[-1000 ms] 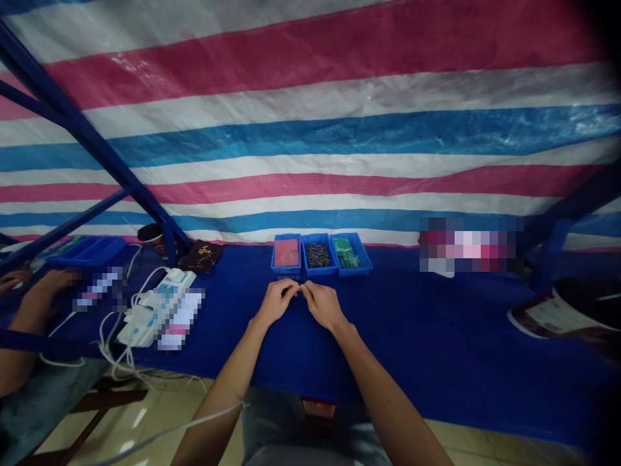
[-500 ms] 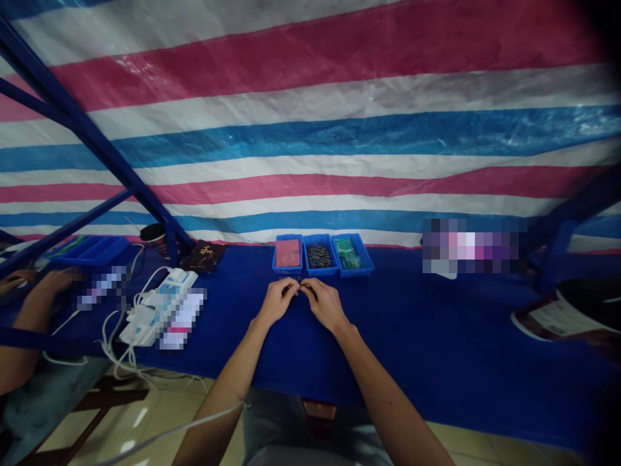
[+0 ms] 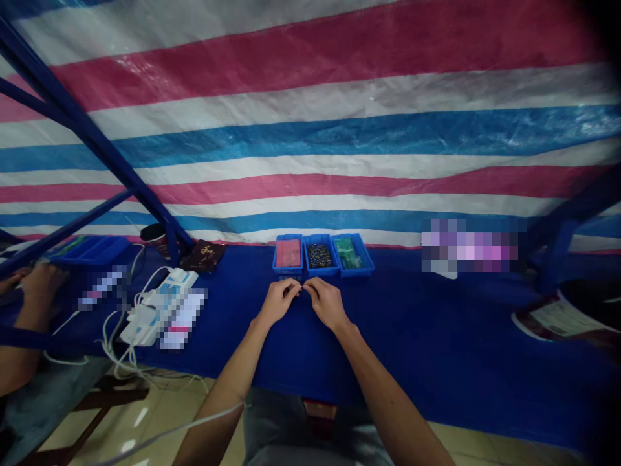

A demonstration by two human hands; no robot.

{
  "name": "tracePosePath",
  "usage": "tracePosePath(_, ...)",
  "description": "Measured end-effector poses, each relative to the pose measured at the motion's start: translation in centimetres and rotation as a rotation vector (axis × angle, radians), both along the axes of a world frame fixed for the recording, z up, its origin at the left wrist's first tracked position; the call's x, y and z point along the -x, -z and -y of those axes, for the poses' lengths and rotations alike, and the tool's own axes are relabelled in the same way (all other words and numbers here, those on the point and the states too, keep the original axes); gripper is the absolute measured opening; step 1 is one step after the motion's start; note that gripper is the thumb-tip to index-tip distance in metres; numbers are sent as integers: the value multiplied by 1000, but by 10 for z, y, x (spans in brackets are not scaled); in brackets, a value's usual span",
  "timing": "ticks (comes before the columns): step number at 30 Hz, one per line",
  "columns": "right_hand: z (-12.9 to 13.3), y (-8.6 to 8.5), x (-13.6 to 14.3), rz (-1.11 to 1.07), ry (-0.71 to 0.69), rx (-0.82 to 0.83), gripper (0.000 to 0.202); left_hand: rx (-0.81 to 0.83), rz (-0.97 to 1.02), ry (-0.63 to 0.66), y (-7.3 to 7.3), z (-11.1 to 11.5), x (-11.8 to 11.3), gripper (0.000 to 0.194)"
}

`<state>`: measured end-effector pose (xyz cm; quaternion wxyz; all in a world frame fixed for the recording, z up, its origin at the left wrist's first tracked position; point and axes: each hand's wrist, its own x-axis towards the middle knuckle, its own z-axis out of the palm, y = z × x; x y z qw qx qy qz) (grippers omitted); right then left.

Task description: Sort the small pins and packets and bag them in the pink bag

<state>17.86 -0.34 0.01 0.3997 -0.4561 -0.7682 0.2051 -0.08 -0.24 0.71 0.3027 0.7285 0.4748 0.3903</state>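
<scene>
Well left of your grip, a blue divided tray (image 3: 107, 248) holds green material (image 3: 70, 246). Your left hand (image 3: 278, 300) is narrow-fingered, with a blue bin (image 3: 288, 271) of pink pieces (image 3: 288, 252) just beyond on the tabletop (image 3: 412, 349). A middle bin (image 3: 321, 271) of small metallic pieces (image 3: 319, 255) lies beyond your right hand (image 3: 326, 301), also narrow; you cannot tell what either holds. Farther right, a third bin (image 3: 358, 272) contains green pieces (image 3: 348, 252).
</scene>
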Motion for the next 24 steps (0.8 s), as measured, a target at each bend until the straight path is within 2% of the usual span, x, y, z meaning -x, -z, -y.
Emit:
tracePosePath(10, -2, 5, 2, 53, 81, -12, 26, 6, -2, -11, -3, 1, -1, 34)
tracePosePath(24, -3, 5, 0, 47, 45, 21, 24, 2, -7, -15, 4, -3, 2, 24)
